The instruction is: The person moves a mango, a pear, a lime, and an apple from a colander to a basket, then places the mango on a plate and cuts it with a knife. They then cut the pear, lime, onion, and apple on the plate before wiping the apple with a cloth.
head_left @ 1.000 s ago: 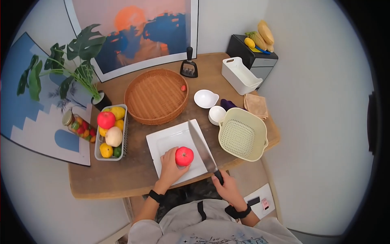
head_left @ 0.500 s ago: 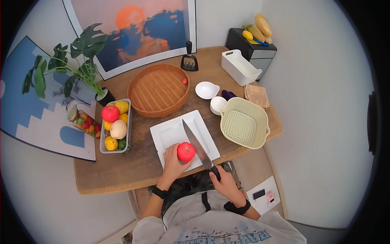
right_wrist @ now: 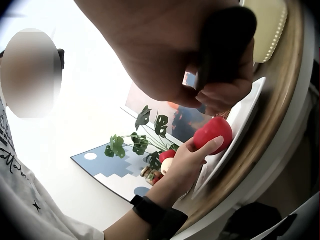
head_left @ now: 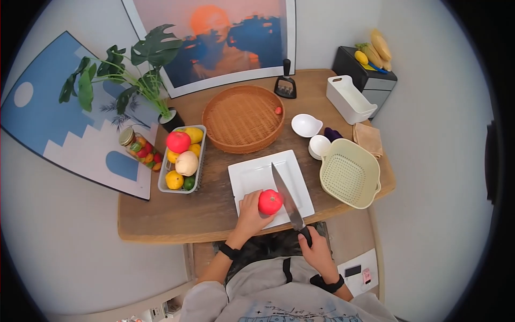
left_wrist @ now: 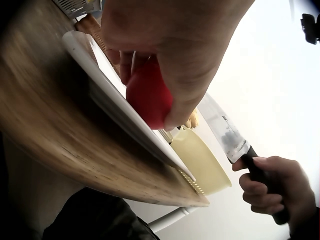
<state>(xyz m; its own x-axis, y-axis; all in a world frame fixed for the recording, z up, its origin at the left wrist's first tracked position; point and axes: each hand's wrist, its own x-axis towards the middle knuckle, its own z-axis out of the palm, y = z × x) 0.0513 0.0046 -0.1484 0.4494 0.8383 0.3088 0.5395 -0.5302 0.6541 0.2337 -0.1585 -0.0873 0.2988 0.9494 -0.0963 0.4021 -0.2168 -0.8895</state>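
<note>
On the white square plate (head_left: 252, 175), my left hand (head_left: 250, 216) holds a red apple (head_left: 270, 202) from its left side. In the left wrist view the thumb and fingers wrap the apple (left_wrist: 149, 95). My right hand (head_left: 316, 251) grips the black handle of a kitchen knife (head_left: 290, 205). Its blade points away from the body, over the right part of the plate and close to the apple's right side. The left wrist view shows the knife (left_wrist: 220, 127) raised, its handle in the right hand's curled fingers (left_wrist: 262, 197).
Left of the plate stand a grey basket (head_left: 162, 182) of fruit and a jar (head_left: 140, 149). A round wicker tray (head_left: 241, 121) lies behind. To the right are a green colander (head_left: 350, 174), white bowls (head_left: 307, 125), a white bin (head_left: 350, 99) and a brown cloth (head_left: 368, 139).
My right hand has brought the knife blade nearer to the apple's right side. The left hand keeps holding the apple on the plate. The head view has shifted, so the scene sits further right.
</note>
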